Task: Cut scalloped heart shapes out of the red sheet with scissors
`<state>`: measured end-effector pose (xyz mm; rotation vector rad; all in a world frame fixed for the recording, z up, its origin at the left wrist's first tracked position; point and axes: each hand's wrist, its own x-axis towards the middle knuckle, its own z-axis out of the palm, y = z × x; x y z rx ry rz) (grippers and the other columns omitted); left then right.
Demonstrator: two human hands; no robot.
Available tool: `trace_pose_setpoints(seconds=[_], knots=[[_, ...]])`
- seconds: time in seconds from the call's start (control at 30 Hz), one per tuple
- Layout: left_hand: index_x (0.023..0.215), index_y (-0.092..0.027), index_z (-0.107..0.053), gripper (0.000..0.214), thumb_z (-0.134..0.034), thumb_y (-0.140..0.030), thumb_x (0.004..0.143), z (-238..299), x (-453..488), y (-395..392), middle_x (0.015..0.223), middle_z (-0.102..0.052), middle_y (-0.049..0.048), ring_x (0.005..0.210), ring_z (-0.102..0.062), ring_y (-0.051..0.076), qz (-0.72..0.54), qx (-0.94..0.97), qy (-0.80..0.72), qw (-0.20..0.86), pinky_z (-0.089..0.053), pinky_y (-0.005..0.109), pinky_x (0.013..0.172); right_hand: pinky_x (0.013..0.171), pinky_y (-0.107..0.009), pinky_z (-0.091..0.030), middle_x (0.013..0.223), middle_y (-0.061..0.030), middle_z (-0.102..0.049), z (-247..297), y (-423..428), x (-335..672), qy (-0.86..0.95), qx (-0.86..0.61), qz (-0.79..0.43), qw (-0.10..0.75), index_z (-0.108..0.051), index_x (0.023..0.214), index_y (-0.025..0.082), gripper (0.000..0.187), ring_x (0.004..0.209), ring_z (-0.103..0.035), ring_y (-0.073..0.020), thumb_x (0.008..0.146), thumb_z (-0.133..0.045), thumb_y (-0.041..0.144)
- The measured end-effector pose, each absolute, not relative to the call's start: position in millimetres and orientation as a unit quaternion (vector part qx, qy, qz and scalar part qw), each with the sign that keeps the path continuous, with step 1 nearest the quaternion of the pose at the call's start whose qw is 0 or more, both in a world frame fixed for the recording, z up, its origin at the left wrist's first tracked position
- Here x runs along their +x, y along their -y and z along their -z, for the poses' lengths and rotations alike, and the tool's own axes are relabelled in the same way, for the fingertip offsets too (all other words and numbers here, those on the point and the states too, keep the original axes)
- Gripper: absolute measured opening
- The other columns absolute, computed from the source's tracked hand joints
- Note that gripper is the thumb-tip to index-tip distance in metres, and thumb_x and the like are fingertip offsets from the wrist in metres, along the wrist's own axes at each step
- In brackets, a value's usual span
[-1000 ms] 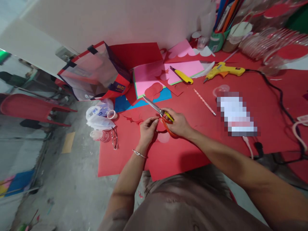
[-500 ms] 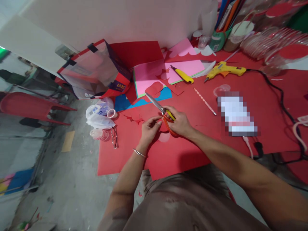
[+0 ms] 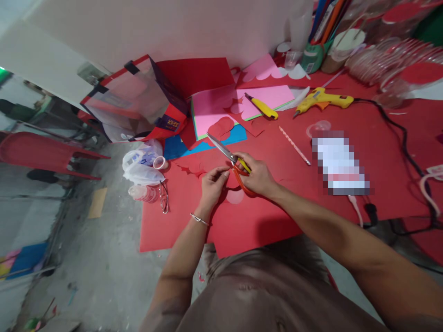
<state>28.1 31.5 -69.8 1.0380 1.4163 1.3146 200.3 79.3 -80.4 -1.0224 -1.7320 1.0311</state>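
My right hand (image 3: 258, 174) is wrapped round the handles of a pair of scissors (image 3: 221, 146). The handles are orange and yellow, and the metal blades point away to the upper left. Close on their left, my left hand (image 3: 213, 185) has its thumb and fingers pinched together on what looks like a small piece of red paper, whose outline blends into the red table (image 3: 173, 235). A pale pink disc (image 3: 235, 197) lies beneath the hands. Beyond the blades are red paper circles (image 3: 223, 127), and red paper scraps (image 3: 192, 171) lie to the left.
Pink paper sheets (image 3: 211, 108) with a yellow utility knife (image 3: 262, 107) lie at the back. A yellow glue gun (image 3: 323, 100), pencil (image 3: 294, 145) and blurred-out phone (image 3: 342, 163) are on the right. Eyeglasses (image 3: 164, 197), plastic cups (image 3: 143, 193) and a bag (image 3: 131, 101) stand left.
Both hands and the scissors have shifted very slightly to the left; the left thumb and fingers sit a little farther from the scissors. Both grips look unchanged.
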Motion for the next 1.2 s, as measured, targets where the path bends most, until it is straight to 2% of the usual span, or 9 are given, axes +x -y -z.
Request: trace_pose_setpoints(seconds=[0.37, 0.53, 0.77, 0.9, 1.1, 1.2], knots=[[0.104, -0.02, -0.082, 0.039, -0.091, -0.045, 0.075, 69.1, 27.8, -31.2, 0.073, -0.071, 0.0004, 0.058, -0.056, 0.011, -0.505, 0.456, -0.558, 0.475, -0.046, 0.024, 0.057, 0.067, -0.025, -0.051, 0.082, 0.0014, -0.068, 77.7, -78.1, 200.6, 0.692, -0.411, -0.413, 0.427, -0.066, 0.135, 0.024, 0.05, 0.067, -0.063, -0.0153, 0.085, -0.068, 0.026], [0.105, -0.022, -0.082, 0.037, -0.089, -0.045, 0.077, 73.6, 26.5, -32.1, 0.083, -0.077, 0.0036, 0.071, -0.066, 0.015, -0.515, 0.457, -0.558, 0.464, -0.052, 0.025, 0.064, 0.067, -0.026, -0.051, 0.083, 0.0006, -0.069, 76.2, -78.3, 200.5, 0.691, -0.421, -0.412, 0.42, -0.066, 0.135, 0.024, 0.048, 0.067, -0.064, -0.0155, 0.087, -0.067, 0.027], [0.103, -0.022, -0.083, 0.033, -0.088, -0.044, 0.079, 75.1, 24.3, -33.4, 0.1, -0.082, 0.0074, 0.093, -0.075, 0.022, -0.511, 0.483, -0.544, 0.458, -0.059, 0.032, 0.082, 0.067, -0.026, -0.051, 0.08, 0.0005, -0.069, 74.0, -76.9, 200.8, 0.7, -0.417, -0.415, 0.404, -0.066, 0.136, 0.023, 0.049, 0.069, -0.065, -0.0168, 0.086, -0.067, 0.026], [0.106, -0.022, -0.082, 0.037, -0.088, -0.046, 0.078, 75.0, 23.2, -34.0, 0.098, -0.082, 0.0078, 0.092, -0.075, 0.023, -0.492, 0.49, -0.55, 0.465, -0.059, 0.031, 0.078, 0.065, -0.025, -0.05, 0.084, -0.0002, -0.073, 71.3, -75.8, 200.5, 0.703, -0.42, -0.416, 0.396, -0.066, 0.136, 0.024, 0.05, 0.067, -0.066, -0.016, 0.086, -0.069, 0.026], [0.104, -0.02, -0.082, 0.038, -0.091, -0.044, 0.076, 77.4, 22.6, -35.3, 0.109, -0.082, 0.0108, 0.101, -0.076, 0.025, -0.502, 0.5, -0.532, 0.464, -0.058, 0.036, 0.094, 0.066, -0.026, -0.052, 0.087, -0.0016, -0.076, 70.6, -75.9, 200.1, 0.706, -0.416, -0.414, 0.397, -0.066, 0.136, 0.024, 0.05, 0.068, -0.067, -0.0166, 0.087, -0.068, 0.027], [0.105, -0.021, -0.083, 0.037, -0.09, -0.043, 0.077, 77.3, 23.3, -34.7, 0.108, -0.082, 0.0101, 0.101, -0.076, 0.024, -0.5, 0.5, -0.533, 0.465, -0.059, 0.035, 0.093, 0.066, -0.027, -0.052, 0.085, -0.0012, -0.074, 71.1, -75.8, 200.4, 0.706, -0.415, -0.415, 0.397, -0.066, 0.136, 0.024, 0.05, 0.068, -0.066, -0.0169, 0.086, -0.067, 0.027]])
